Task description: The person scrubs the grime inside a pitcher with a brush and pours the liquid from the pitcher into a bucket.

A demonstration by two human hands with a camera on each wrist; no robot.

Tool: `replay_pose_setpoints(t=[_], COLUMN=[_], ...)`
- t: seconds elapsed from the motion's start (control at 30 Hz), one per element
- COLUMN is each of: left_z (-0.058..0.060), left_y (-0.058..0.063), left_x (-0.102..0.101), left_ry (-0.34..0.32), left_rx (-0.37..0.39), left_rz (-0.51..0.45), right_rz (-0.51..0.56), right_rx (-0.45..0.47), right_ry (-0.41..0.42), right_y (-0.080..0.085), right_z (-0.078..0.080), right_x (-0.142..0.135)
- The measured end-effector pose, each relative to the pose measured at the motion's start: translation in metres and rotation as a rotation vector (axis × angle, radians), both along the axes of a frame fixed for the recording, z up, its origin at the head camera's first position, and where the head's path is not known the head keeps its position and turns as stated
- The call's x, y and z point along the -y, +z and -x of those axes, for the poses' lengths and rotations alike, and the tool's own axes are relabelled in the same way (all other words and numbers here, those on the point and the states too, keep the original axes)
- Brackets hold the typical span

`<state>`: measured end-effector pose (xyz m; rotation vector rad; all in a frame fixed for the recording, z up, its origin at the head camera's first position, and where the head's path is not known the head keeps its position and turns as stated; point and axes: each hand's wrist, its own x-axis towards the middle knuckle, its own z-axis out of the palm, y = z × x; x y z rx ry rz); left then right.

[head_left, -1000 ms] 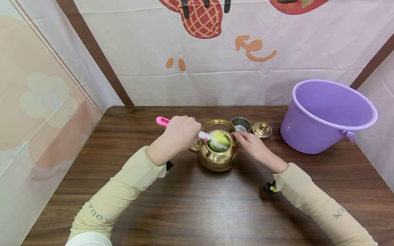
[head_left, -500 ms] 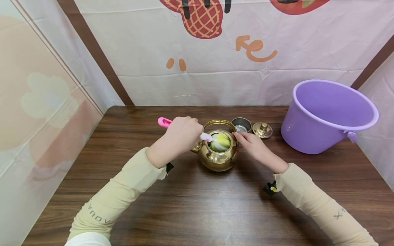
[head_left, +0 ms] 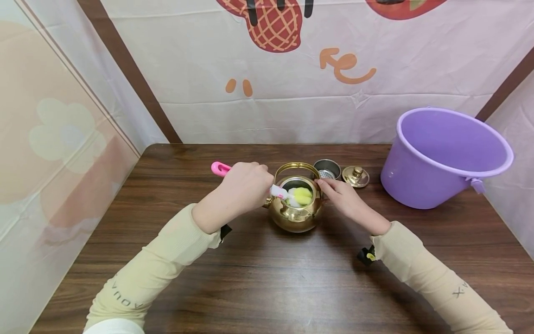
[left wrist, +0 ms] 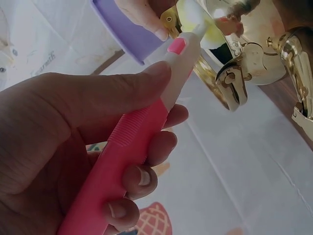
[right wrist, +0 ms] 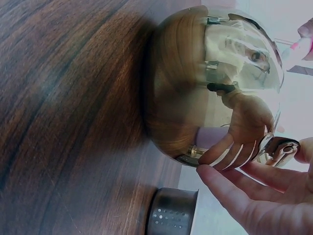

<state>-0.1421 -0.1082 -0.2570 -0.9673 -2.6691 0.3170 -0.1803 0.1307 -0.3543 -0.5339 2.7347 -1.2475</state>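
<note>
Golden kettle (head_left: 295, 219) is standing lidless on the worktop (head_left: 267, 283), our left hand (head_left: 246, 188) gripping the sponge brush (left wrist: 132, 139), head inside the kettle, our right hand (head_left: 345, 198) resting straight fingers against its side as we are seemingly steadying it.

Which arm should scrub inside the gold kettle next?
Probably the left: the left grip holds the pink handle, and the yellow-and-white head sits inside the kettle. The right grip touches the kettle, so it seems handier for steadying.
</note>
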Motion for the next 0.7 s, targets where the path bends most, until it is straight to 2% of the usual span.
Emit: replay_pose_setpoints(t=[0.5,0.6,0.7], left_z=[0.0004,0.0014,0.0018], left_y=[0.0024,0.0033,0.0047], left_x=[0.0014,0.0012,0.0007], left_ry=[-0.020,-0.012,0.003], left_rx=[-0.040,-0.037,-0.028], left_rz=[-0.021,-0.016,-0.003], right_rz=[0.003,0.002,0.043], right_rx=[0.007,0.003,0.038], right_ry=[0.007,0.006,0.007], right_y=[-0.0010,-0.0013,-0.0020], right_z=[0.0010,0.0014,0.0016], right_x=[-0.0007,-0.0008,-0.0007])
